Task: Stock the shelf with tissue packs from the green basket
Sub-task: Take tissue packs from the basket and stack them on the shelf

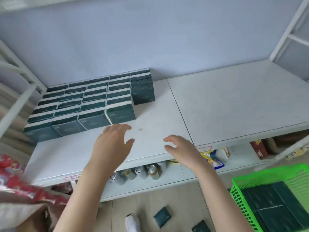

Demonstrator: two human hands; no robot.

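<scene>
Dark green tissue packs (93,101) stand in five rows at the shelf's (225,104) back left; more lie in the green basket (240,185), two on the floor. My left hand (112,144) and right hand (182,151) hover empty, fingers spread; I judge the next reach goes to the basket.

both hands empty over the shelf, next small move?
Probably swing the right hand down to the green basket for another tissue pack. Both hands hover open, and the rightmost row of packs on the shelf is shortest.
</scene>
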